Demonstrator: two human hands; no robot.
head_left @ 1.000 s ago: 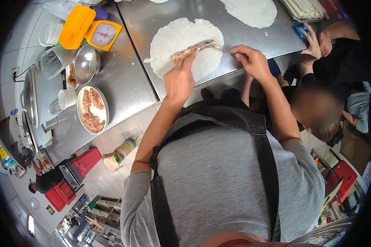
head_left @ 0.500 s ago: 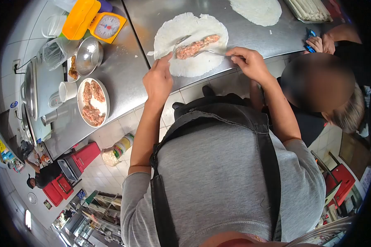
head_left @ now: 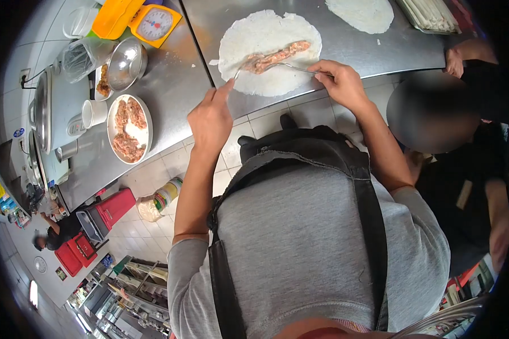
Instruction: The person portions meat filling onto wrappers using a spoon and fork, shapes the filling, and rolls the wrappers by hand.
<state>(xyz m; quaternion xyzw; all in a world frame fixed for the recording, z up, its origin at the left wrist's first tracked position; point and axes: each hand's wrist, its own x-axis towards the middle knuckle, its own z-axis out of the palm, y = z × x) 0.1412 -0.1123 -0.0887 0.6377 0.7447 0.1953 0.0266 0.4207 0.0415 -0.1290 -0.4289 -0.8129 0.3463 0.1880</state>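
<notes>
A strip of raw minced meat (head_left: 283, 55) lies across a round, thin sheet of dough (head_left: 288, 85) on the steel counter. My left hand (head_left: 211, 118) is closed on a slim metal utensil (head_left: 238, 71), which reaches the left end of the meat. My right hand (head_left: 340, 83) pinches the handle of a second metal utensil (head_left: 295, 68), its curved neck running into the meat's near side. Both working ends are partly hidden in the meat, so I cannot tell spoon from fork. To the left stands a white oval bowl (head_left: 147, 148) holding more minced meat.
Left of the dough are a steel bowl (head_left: 125, 65), a white cup (head_left: 94, 113) and an orange scale (head_left: 155, 24). Another dough sheet (head_left: 363, 14) and a tray of pale sticks (head_left: 430, 16) lie farther right. A co-worker (head_left: 464, 186) stands close at my right.
The meat has been drawn out into a thinner, more even strip. My left utensil has come down to its left end. The co-worker has shifted, and the blue item by their hands is out of sight.
</notes>
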